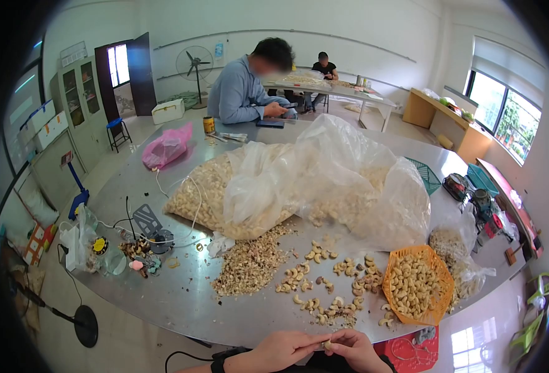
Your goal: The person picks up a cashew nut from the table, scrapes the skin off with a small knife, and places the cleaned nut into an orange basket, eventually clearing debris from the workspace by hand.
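Note:
At the table's front edge, my right hand (353,352) pinches a pale cashew (328,345) between thumb and fingers. My left hand (287,349) reaches in from the left with its fingers extended, their tips touching the cashew. Just beyond my hands lie loose cashews (339,309) in small groups on the metal table (181,304). An orange basket (446,298) full of cashews sits to the right. A heap of broken bits (246,264) lies left of the loose nuts.
Large clear bags of cashews (361,186) stand mid-table, with a pink bag (167,146) at back left. A person in blue (234,93) sits across the table, holding a phone; another person (324,68) sits farther back. A red stool (414,351) stands below the front edge.

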Demonstrator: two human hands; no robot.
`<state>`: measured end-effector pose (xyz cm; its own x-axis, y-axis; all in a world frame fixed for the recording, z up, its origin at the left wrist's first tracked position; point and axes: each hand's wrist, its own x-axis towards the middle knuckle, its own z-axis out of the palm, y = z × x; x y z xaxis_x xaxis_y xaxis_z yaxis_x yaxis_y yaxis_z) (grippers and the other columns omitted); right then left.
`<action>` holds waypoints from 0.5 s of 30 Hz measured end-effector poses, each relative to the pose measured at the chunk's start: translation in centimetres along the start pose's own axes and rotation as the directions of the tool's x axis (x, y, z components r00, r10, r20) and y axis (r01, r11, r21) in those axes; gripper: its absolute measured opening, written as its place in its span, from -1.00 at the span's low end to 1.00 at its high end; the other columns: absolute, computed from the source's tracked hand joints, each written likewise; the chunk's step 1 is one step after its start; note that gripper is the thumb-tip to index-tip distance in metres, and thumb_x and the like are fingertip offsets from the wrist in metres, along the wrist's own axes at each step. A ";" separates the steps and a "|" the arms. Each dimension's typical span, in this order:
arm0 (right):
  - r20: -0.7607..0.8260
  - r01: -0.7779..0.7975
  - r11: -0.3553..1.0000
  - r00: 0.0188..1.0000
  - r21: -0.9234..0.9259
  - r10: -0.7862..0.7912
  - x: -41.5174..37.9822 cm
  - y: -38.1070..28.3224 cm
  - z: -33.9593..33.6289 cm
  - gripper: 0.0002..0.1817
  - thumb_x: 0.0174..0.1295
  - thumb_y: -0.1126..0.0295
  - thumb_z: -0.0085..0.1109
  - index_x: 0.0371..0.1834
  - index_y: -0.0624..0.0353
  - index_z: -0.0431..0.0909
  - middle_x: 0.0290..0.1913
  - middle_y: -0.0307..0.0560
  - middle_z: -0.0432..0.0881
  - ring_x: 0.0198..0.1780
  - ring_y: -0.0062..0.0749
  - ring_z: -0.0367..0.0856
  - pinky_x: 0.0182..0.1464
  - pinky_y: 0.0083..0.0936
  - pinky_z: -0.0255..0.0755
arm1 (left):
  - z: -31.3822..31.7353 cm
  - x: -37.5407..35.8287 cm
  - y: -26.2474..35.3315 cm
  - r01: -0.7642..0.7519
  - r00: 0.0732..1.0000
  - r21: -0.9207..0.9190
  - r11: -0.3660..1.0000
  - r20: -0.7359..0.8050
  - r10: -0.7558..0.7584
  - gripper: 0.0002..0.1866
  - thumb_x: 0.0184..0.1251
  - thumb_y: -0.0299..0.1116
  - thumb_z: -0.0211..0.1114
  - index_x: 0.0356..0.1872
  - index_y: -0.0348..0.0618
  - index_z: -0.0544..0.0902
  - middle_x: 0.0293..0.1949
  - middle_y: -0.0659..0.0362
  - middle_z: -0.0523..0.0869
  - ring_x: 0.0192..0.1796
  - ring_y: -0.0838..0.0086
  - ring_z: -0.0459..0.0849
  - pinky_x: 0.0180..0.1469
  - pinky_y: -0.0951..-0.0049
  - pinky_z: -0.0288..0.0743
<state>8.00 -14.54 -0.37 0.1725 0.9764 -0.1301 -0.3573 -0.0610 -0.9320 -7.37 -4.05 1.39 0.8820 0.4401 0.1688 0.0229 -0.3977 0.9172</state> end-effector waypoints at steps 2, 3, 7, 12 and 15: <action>0.001 -0.003 1.000 1.000 -0.004 0.003 0.0 0.1 0.0 -0.89 0.06 0.46 0.13 -0.36 0.23 0.46 -0.49 -0.23 0.51 -0.44 -0.61 0.44 -0.33 -0.69 0.30 | 0.0 0.0 -0.1 0.001 1.000 -0.003 1.000 0.004 -0.001 -0.74 0.16 -0.39 0.10 -0.10 -0.16 0.51 -0.33 -0.03 0.60 -0.30 0.22 0.61 -0.27 0.42 0.44; 0.001 -0.003 1.000 1.000 -0.005 0.003 0.1 0.1 0.0 -0.89 0.06 0.46 0.13 -0.36 0.23 0.46 -0.49 -0.23 0.51 -0.44 -0.61 0.44 -0.33 -0.69 0.30 | 0.0 -0.1 -0.1 0.001 1.000 -0.004 1.000 0.003 -0.001 -0.74 0.16 -0.39 0.10 -0.10 -0.16 0.51 -0.33 -0.03 0.60 -0.30 0.22 0.61 -0.27 0.42 0.44; 0.002 0.006 1.000 1.000 -0.007 -0.006 0.1 0.4 0.0 -0.89 0.06 0.46 0.13 -0.36 0.23 0.47 -0.48 -0.23 0.51 -0.44 -0.60 0.44 -0.33 -0.68 0.31 | 0.1 -0.2 -0.3 -0.012 1.000 -0.020 1.000 -0.007 0.012 -0.73 0.16 -0.39 0.09 -0.09 -0.15 0.51 -0.32 -0.03 0.60 -0.29 0.20 0.60 -0.27 0.42 0.43; -0.009 -0.023 1.000 1.000 0.004 0.023 0.2 0.4 0.1 -0.88 0.06 0.46 0.13 -0.36 0.23 0.47 -0.48 -0.22 0.52 -0.43 -0.59 0.45 -0.32 -0.67 0.31 | 0.1 -0.2 -1.0 0.015 0.998 0.068 0.998 0.063 -0.019 -0.67 0.20 -0.35 0.07 0.02 0.07 0.47 -0.37 0.11 0.60 -0.36 0.34 0.59 -0.29 0.52 0.43; -0.015 -0.022 1.000 1.000 0.012 0.022 0.2 0.2 0.3 -0.87 0.06 0.46 0.13 -0.35 0.24 0.47 -0.47 -0.21 0.52 -0.43 -0.59 0.45 -0.33 -0.67 0.32 | 0.1 -0.2 -1.3 0.033 0.997 0.060 0.998 0.074 -0.038 -0.67 0.20 -0.36 0.08 0.02 0.06 0.47 -0.37 0.11 0.60 -0.36 0.35 0.59 -0.28 0.53 0.43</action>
<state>7.72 -14.27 -0.51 0.1781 0.9716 -0.1558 -0.3720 -0.0801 -0.9248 -7.52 -3.69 0.14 0.9129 0.3940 0.1069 0.0805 -0.4305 0.8990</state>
